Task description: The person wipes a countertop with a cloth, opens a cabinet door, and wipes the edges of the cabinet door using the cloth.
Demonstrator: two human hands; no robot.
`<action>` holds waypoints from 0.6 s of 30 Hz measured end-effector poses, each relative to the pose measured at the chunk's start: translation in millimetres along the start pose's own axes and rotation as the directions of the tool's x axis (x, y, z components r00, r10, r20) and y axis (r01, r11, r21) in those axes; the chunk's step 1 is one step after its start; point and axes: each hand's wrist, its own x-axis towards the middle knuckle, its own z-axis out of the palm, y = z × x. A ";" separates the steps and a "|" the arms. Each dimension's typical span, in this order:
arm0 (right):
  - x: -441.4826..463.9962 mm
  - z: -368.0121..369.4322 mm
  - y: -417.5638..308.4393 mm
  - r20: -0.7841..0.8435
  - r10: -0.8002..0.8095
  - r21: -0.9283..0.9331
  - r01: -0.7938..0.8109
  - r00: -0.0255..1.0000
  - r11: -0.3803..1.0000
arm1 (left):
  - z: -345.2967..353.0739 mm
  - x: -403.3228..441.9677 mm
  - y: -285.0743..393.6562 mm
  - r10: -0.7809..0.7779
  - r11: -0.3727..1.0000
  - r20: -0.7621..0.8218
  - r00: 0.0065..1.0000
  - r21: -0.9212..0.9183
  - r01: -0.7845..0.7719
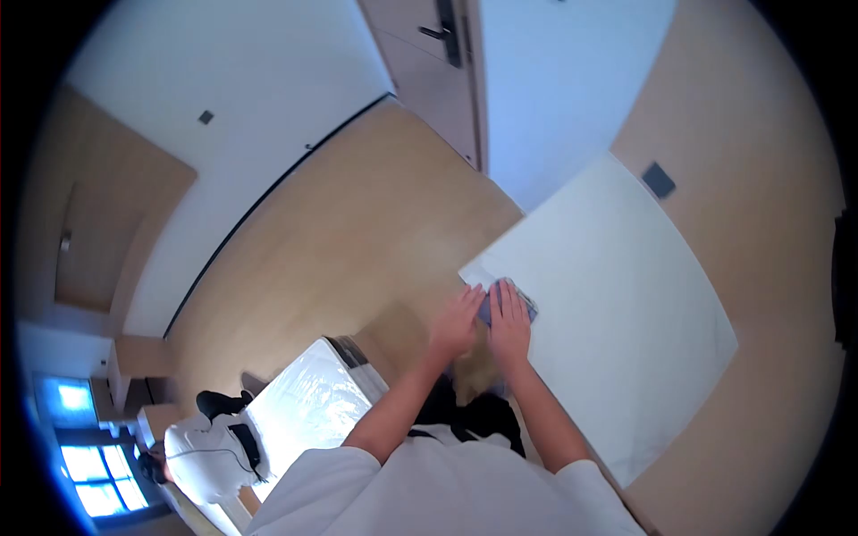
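A folded grey-blue cloth (529, 307) lies on the white marble-patterned tabletop (617, 295), close to its far left corner. My right hand (510, 330) rests over the cloth, fingers together and pointing away from me, gripping it against the surface. Just left of it, my left hand (457, 326) reaches to the table's edge with its fingers stretched out. Its fingertips are beside the cloth; whether they touch it I cannot tell.
Plastic film covers a white mattress-like block (313, 393) at left, where another person in a white top (210, 460) bends over. Wooden floor (357, 205) lies beyond my hands. A door (433, 71) stands at the far side, and a dark wall plate (659, 180) is beyond the table.
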 end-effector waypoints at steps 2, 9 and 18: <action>13.5 13.4 -5.8 0.009 -0.018 0.006 0.018 1.000 1.000 | -3.6 3.4 -10.7 -0.028 0.999 -0.020 0.999 -0.046 0.027; 13.7 11.8 -12.1 -0.023 -0.002 -0.028 0.002 1.000 1.000 | -10.0 -0.6 -43.1 -0.010 0.969 0.072 0.997 -0.245 0.027; -82.7 -31.6 7.9 -0.078 0.244 -0.181 -0.254 0.967 0.950 | -21.0 8.1 -13.3 0.221 0.975 -0.034 0.975 -0.025 -0.222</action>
